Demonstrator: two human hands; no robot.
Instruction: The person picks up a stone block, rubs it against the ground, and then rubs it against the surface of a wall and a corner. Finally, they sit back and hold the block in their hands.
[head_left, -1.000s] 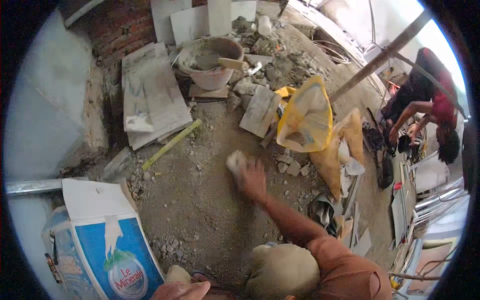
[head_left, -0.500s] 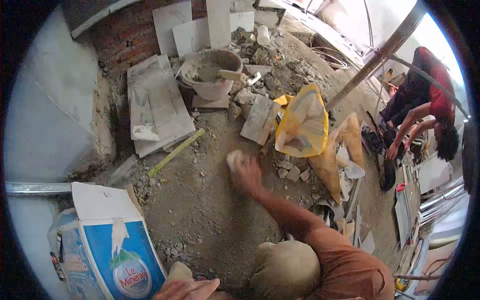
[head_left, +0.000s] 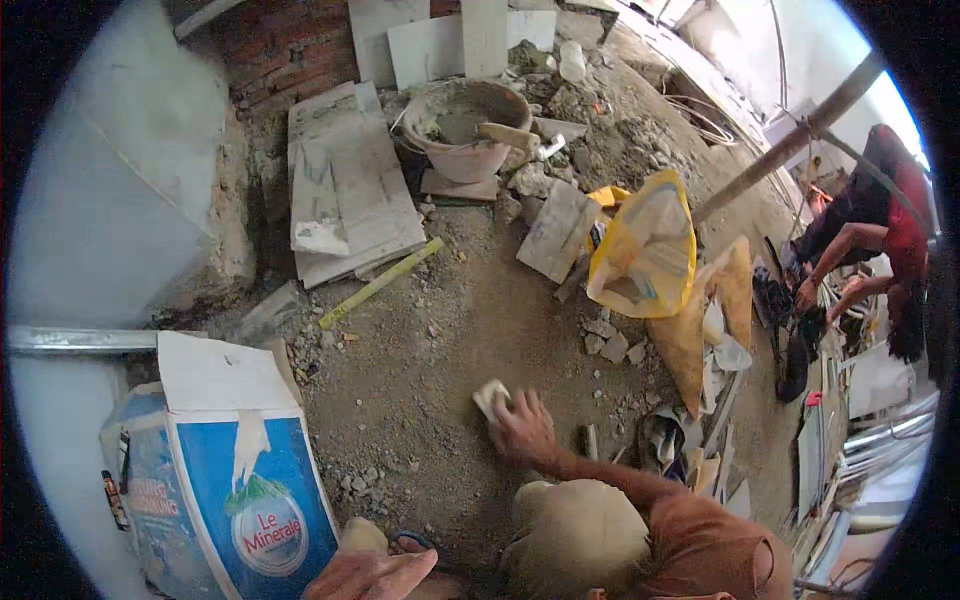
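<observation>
Here's my right hand (head_left: 524, 432), fingers pinching a pale block (head_left: 490, 399) down by the dirt floor (head_left: 480, 340), I can't tell how my left hand's (head_left: 372, 574) fingers sit, and catching loose stones (head_left: 615, 346) could twist that block free.
</observation>
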